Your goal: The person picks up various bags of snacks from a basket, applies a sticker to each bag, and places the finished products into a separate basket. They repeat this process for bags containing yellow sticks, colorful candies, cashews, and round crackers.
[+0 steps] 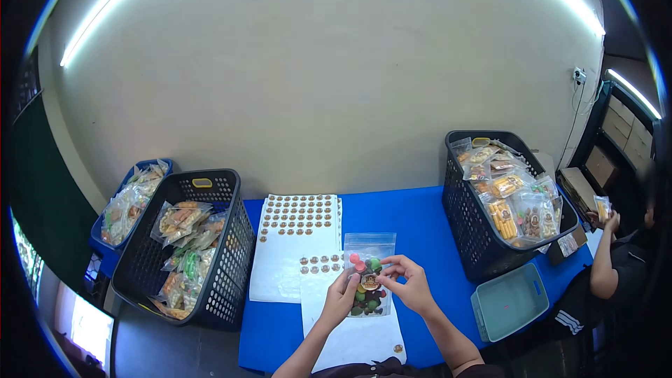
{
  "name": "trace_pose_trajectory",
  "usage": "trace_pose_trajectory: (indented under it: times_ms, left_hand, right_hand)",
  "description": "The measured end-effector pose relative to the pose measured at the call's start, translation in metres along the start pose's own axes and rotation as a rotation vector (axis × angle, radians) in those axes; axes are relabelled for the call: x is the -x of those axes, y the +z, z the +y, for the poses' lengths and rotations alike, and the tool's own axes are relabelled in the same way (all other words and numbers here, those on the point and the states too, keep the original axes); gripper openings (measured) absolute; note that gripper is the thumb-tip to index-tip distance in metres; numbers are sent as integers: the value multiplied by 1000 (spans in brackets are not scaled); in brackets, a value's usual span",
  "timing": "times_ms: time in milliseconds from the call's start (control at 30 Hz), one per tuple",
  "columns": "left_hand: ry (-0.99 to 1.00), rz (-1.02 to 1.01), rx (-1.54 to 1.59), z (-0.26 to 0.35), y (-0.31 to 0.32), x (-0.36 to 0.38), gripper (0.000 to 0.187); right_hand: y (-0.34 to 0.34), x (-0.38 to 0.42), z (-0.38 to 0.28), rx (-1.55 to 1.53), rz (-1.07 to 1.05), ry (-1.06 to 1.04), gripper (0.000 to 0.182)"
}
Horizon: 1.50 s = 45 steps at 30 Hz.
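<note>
Hands [341, 299] [409, 287] touch a filled pouch [369, 302] (both angled inward).

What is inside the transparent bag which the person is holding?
Inside the bag are pink, green and dark pieces. The round brown sticker and the fingers cover part of it, so anything behind them cannot be seen.

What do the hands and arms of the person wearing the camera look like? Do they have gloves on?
No gloves! The left hand and right hand are both bare, with fingers and a thumb. The forearms are bare too, and I can't see a watch or bracelet. Dark clothing shows at the picture's bottom edge.
</note>
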<state>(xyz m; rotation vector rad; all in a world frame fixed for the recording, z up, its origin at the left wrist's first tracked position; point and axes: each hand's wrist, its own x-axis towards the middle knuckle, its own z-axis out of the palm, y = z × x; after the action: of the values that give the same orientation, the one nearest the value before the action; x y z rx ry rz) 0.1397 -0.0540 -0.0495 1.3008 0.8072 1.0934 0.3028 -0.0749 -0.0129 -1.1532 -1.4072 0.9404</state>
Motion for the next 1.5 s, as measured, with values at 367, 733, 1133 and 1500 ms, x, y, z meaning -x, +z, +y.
trace_pose_trajectory:
  times_ms: [367,733,1133,1500]
  left_hand:
    - [55,-20,19,0,10,0,33]
    - [70,-11,98,1,12,0,35]
    - [24,-9,108,3,7,3,37]
    - [-23,-42,-41,-4,-5,10,36]
  right_hand:
    - [-2,6,-12,35,64,-20,28]
    - [2,10,-11,601,312,-398,24]
    - [22,25,17,-16,216,-69,28]
    - [28,23,17,-164,188,-36,14]
